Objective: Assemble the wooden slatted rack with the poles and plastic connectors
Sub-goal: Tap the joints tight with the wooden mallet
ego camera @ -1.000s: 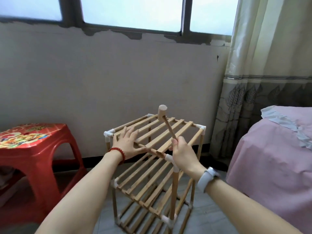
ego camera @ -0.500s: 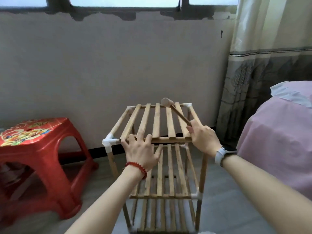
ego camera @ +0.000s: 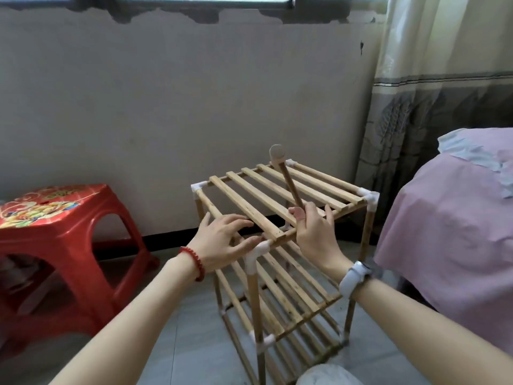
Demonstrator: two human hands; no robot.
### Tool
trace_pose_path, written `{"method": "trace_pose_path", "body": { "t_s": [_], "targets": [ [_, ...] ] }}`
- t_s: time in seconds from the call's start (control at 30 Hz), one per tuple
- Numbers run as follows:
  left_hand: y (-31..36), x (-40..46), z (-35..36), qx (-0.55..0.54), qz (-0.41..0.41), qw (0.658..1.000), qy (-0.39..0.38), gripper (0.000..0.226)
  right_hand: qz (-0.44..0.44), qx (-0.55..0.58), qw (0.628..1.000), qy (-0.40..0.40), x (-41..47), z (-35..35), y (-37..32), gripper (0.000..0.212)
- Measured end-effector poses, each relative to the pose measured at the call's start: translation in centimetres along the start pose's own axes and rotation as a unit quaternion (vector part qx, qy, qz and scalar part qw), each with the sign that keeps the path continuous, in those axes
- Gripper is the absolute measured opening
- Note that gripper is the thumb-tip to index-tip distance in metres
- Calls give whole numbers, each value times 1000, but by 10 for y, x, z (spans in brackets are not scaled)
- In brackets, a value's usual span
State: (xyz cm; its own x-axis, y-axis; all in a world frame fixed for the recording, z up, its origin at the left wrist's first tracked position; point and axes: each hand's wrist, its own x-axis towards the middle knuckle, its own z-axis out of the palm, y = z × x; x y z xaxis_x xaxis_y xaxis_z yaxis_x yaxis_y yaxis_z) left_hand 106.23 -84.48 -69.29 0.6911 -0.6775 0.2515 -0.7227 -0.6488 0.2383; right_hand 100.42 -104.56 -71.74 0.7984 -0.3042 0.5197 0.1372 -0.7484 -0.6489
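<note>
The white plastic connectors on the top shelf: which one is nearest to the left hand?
The near corner connector, just beside the left hand's fingertips; the others sit at farther corners.

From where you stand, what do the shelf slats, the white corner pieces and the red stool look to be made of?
The slats look like pale, unpainted wood or bamboo: matte, with faint grain lines. The white corner connectors seem moulded plastic, smooth and slightly glossy. The red stool looks like shiny moulded plastic, with light glinting on its legs and a printed pattern on top.
</note>
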Motion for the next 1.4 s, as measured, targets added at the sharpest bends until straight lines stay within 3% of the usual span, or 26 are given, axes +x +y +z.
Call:
{"method": "trace_pose_path", "body": {
  "t_s": [0.1, 0.23, 0.4, 0.53, 0.6, 0.67, 0.77, 0.83, 1.0, 1.03, 1.07, 1.13, 1.17, 1.2, 1.27, 1.3, 1.33, 1.4],
  "targets": [
    [-16, -7, 8, -15, -6, 1000, -27, 68, -32, 11, 999, 11, -4, 7, 6, 29],
    [-8, 4, 22, 51, 39, 998, 1, 78, -51, 33, 997, -53, 19, 3, 23, 29],
    [17, 28, 51, 104, -43, 993, 28, 63, -5, 21, 996, -86, 59, -4, 35, 27],
    [40, 51, 62, 86, -76, 993, 20, 80, -18, 51, 999, -8, 63, -19, 33, 22],
    [42, 61, 67, 75, -70, 994, 31, 63, -24, 59, 998, 12, 52, -37, 34, 24],
    [35, 66, 68, 43, -46, 996, 58, 52, 5, 39, 998, -46, 42, -60, 32, 27],
    [19, 74, 61, 3, -19, 994, 111, 48, 15, -100, 988, -120, 40, -91, 20, 31],
    [4, 83, 50, -2, -18, 991, 133, 46, -4, -105, 990, -94, 51, -103, 0, 33],
    [-8, 83, 48, 12, -63, 990, 124, 50, -114, -27, 984, 132, 42, -108, -35, 21],
    [8, 53, 57, -4, -50, 994, 97, 51, -83, -65, 988, 117, -9, -110, -47, 22],
    [10, 48, 59, 2, -45, 995, 88, 53, -45, -112, 991, 50, -27, -100, -45, 24],
    [19, 46, 67, 3, -56, 995, 79, 54, 44, -230, 960, -151, -51, -96, -33, 30],
    [21, 45, 66, -1, -58, 995, 76, 54, 46, -260, 950, -166, -51, -97, -28, 31],
    [20, 46, 65, -2, -60, 995, 75, 55, 27, -252, 959, -126, -47, -100, -26, 31],
    [21, 49, 67, -13, -53, 996, 76, 55, -61, -189, 979, 56, -41, -111, -29, 27],
    [27, 49, 67, -29, -54, 995, 74, 56, -83, -162, 977, 108, -42, -113, -28, 24],
    [30, 49, 66, -33, -51, 995, 74, 56, -74, -161, 979, 102, -45, -111, -29, 23],
    [29, 49, 66, -26, -52, 996, 74, 57, 38, -225, 971, -73, -55, -96, -26, 25]
  ]
}}
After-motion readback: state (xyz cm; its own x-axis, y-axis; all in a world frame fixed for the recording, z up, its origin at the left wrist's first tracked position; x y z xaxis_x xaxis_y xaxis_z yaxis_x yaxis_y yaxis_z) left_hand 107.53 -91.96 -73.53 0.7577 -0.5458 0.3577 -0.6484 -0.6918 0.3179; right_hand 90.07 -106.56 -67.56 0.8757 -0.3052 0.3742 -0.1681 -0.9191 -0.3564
